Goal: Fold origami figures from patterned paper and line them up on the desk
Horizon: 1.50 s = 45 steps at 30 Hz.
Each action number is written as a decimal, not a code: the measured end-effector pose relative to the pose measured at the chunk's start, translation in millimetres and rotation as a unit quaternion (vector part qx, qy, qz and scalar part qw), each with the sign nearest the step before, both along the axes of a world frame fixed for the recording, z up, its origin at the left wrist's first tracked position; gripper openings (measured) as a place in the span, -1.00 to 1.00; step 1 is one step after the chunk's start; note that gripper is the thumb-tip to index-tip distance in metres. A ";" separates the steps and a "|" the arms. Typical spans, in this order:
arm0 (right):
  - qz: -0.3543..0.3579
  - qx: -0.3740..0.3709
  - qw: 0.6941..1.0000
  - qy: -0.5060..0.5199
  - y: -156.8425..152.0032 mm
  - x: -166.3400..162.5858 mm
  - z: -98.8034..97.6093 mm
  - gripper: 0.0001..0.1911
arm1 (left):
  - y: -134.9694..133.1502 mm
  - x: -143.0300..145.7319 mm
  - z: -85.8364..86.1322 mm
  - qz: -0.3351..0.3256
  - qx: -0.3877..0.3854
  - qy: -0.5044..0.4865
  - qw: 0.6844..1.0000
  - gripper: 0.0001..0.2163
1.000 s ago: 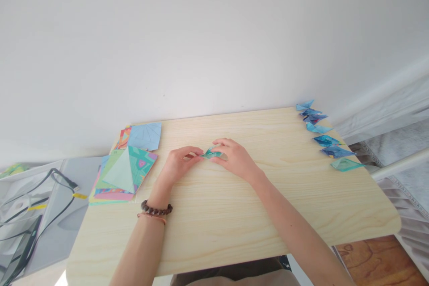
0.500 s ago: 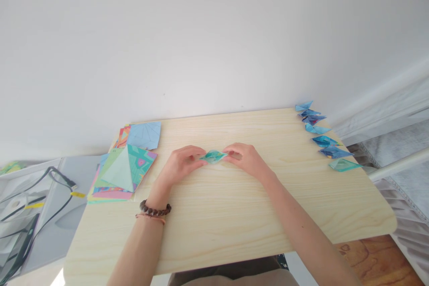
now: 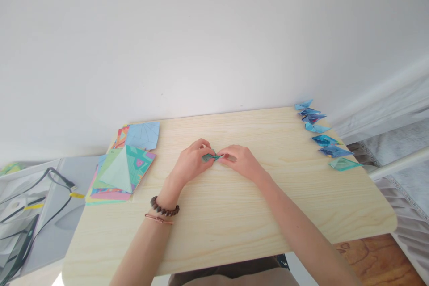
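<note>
A small green piece of folded origami paper (image 3: 208, 157) is held between my two hands over the middle of the wooden table (image 3: 221, 214). My left hand (image 3: 194, 158) pinches it with thumb and fingers, covering part of it. The fingertips of my right hand (image 3: 239, 158) close on its right end. Only a narrow, pointed part of the paper shows between the hands, so its full shape is hidden.
Several folded blue paper pieces (image 3: 321, 140) and a pale green one (image 3: 344, 164) line the table's right edge. Stacked coloured paper (image 3: 142, 165) lies at the left, with a light blue sheet (image 3: 144, 135) behind. Further left, black cables (image 3: 50, 183) trail over a grey surface.
My left hand has moved right, closer to my right hand, and now covers more of the folded paper. The paper's open, leaf-like shape has become narrower and partly hidden.
</note>
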State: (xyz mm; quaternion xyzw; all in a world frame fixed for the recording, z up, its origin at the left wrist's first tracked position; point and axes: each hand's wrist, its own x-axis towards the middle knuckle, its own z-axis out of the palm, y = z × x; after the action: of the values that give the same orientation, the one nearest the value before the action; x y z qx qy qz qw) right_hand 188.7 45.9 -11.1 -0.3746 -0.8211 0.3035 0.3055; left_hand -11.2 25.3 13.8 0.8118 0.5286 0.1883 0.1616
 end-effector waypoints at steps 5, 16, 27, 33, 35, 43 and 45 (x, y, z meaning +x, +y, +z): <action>-0.008 0.011 1.000 -0.006 -0.7 -1.2 0.1 -0.82 | 2.0 4.5 -5.3 0.018 0.008 0.003 1.000 -0.87; -0.026 0.008 1.000 -0.005 -1.4 -2.2 -1.2 -0.86 | 0.5 4.9 -7.5 0.032 0.007 -0.024 0.999 -0.87; -0.044 0.015 0.998 -0.040 -4.2 -5.1 13.4 -0.81 | -7.0 -15.7 7.3 0.063 -0.010 -0.021 0.998 -0.88; -0.041 0.058 0.981 -0.183 -3.4 -26.1 33.9 -0.86 | -10.8 -4.6 16.5 0.068 -0.021 0.034 0.997 -0.89; -0.036 0.070 0.969 -0.233 -1.4 -32.1 37.8 -0.88 | -11.5 -1.4 18.2 0.071 -0.029 0.049 0.996 -0.88; -0.039 0.078 0.936 -0.341 -3.9 -47.2 44.3 -0.88 | -12.2 10.6 19.8 0.108 -0.027 0.145 0.983 -0.89; -0.048 0.086 0.931 -0.351 -5.2 -50.7 44.6 -0.88 | -11.9 12.9 18.9 0.115 -0.020 0.160 0.980 -0.90</action>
State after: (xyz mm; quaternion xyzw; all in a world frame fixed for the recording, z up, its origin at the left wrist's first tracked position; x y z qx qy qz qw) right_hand 138.0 40.6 33.5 -0.4687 -0.8799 0.0659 0.0426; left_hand 1.7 13.4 32.7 0.7619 0.6409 0.0628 0.0684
